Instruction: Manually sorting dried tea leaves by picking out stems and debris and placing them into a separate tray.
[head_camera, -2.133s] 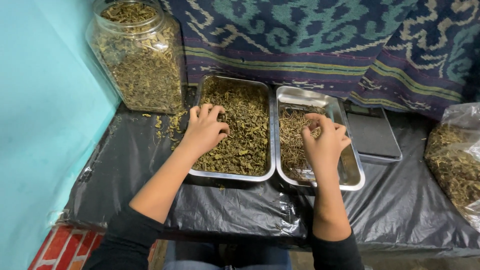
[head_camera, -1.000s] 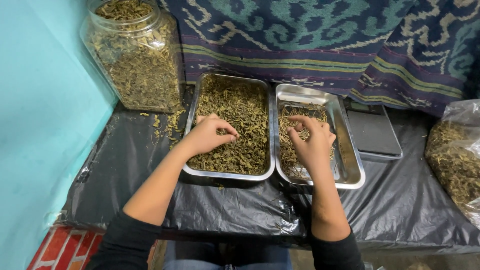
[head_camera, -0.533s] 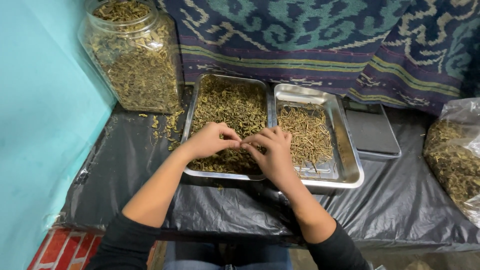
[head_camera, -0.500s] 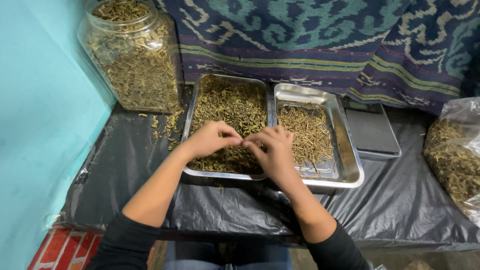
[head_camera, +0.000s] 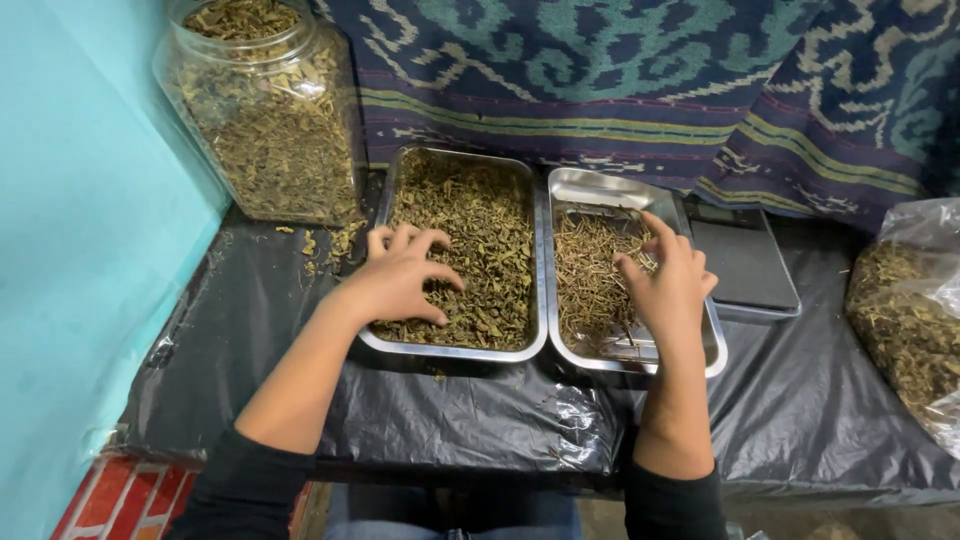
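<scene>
Seemingly, left hand (head_camera: 398, 280) on leaf tray (head_camera: 462, 250), right hand (head_camera: 668, 285) over stem tray (head_camera: 600, 190).

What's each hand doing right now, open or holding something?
Left hand: open, fingers spread on the dried green leaves in the left steel tray.
Right hand: loosely curled over the thin dried stems; grip cannot be told.

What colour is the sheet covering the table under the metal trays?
Black: a glossy, wrinkled black plastic sheet, seen in the head view.
</scene>
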